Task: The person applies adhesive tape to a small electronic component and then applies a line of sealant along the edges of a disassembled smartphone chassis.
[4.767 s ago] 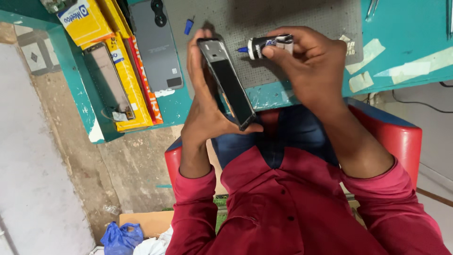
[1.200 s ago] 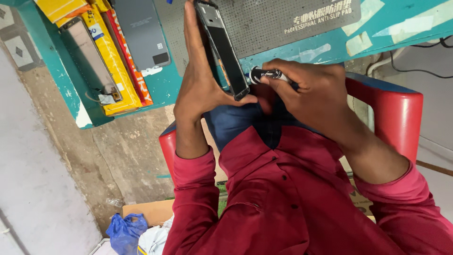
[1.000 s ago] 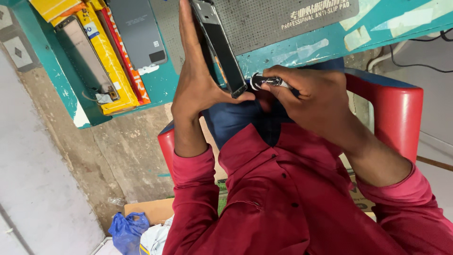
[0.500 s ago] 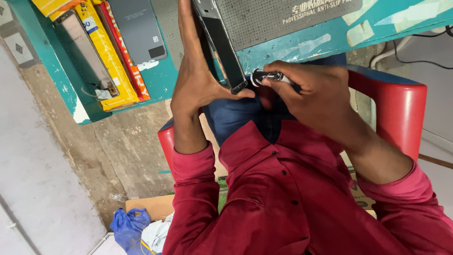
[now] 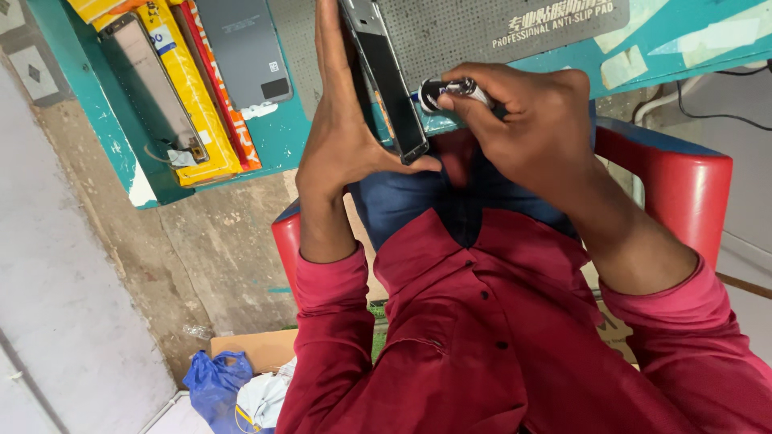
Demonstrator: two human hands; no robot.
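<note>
Your left hand [image 5: 342, 153] is gripping the slim black phone [image 5: 386, 76] on edge to steady it, while at three o'clock your right hand [image 5: 527, 128] is pinching a black-and-silver screwdriver [image 5: 450, 90] against it.

The slim black phone [image 5: 386, 76] stands on edge, tilted, its glossy dark screen facing right and its lower corner near the table's edge, while the small black-and-silver tool [image 5: 450, 90] lies just beside its lower end.

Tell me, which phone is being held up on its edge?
The dark phone in the left hand. The two others lie flat on the teal table.
</note>
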